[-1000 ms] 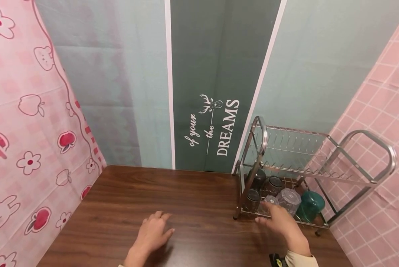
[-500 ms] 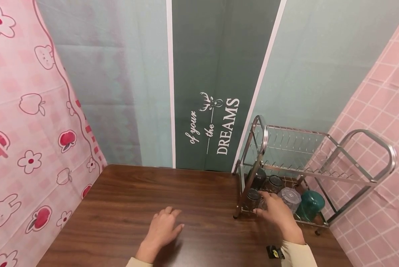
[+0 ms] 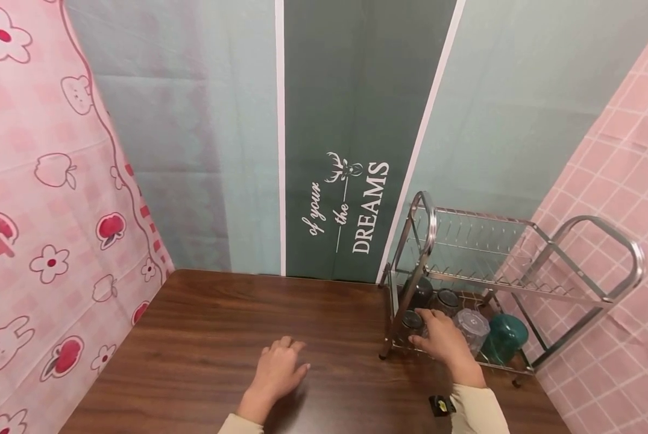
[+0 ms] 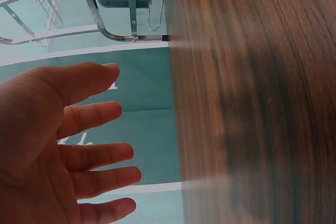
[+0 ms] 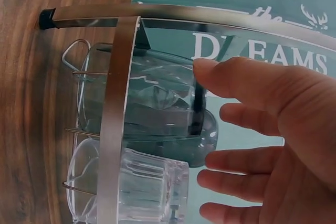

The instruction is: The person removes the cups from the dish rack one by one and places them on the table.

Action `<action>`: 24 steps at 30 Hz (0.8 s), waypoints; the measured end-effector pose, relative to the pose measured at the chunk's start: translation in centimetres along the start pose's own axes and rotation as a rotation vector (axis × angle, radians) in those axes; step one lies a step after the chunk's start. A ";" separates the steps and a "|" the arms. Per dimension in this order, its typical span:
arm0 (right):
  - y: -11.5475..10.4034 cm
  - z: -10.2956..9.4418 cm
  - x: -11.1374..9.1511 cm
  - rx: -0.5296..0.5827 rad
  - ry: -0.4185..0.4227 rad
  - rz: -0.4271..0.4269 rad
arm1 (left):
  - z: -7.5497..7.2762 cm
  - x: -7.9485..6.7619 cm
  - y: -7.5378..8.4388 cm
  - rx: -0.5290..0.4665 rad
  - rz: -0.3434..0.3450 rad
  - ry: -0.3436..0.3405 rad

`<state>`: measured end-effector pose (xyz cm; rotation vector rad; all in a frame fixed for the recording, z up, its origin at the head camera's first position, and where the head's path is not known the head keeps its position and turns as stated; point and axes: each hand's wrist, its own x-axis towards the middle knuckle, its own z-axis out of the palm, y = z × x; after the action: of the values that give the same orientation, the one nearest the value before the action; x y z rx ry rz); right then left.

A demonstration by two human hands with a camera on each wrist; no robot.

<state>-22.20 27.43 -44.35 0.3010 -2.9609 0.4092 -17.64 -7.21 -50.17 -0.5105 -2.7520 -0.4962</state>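
My right hand (image 3: pixel 445 343) reaches over the front of a two-tier metal dish rack (image 3: pixel 430 226), at its lower shelf. Its thumb and fingers are spread beside an upturned smoky grey glass (image 3: pixel 412 321). In the right wrist view the thumb tip overlaps the base of that grey glass (image 5: pixel 157 95), and the other fingers extend past it. A clear ribbed glass (image 5: pixel 152 184) stands alongside, mostly hidden by the hand in the head view. My left hand (image 3: pixel 276 371) hovers over the wooden table with relaxed fingers, holding nothing; its palm and spread fingers show in the left wrist view.
Farther along the lower shelf are a clear faceted cup (image 3: pixel 472 328), a teal cup (image 3: pixel 507 336) and two dark glasses behind, one a dark cup (image 3: pixel 422 289). A small black object (image 3: pixel 440 405) sits by the right sleeve. Fabric hangs behind the table (image 3: pixel 215 325).
My right hand has moved left along the rack's front, from the clear glass toward the grey one. My left hand has shifted right and slightly forward over the table.
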 end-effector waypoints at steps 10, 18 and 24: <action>0.1 1.8 0.9 -0.023 0.086 -0.081 | 0.6 0.5 1.4 -0.023 0.033 -0.015; 0.4 2.8 1.4 -0.009 0.103 -0.075 | 1.6 0.9 2.5 0.008 0.057 -0.021; 0.6 3.4 1.5 -0.038 0.127 -0.054 | 2.8 0.7 3.2 0.015 0.082 -0.056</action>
<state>-24.16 26.77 -47.48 0.3361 -2.8263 0.3508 -17.66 -3.12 -51.57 -0.6396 -2.7723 -0.4481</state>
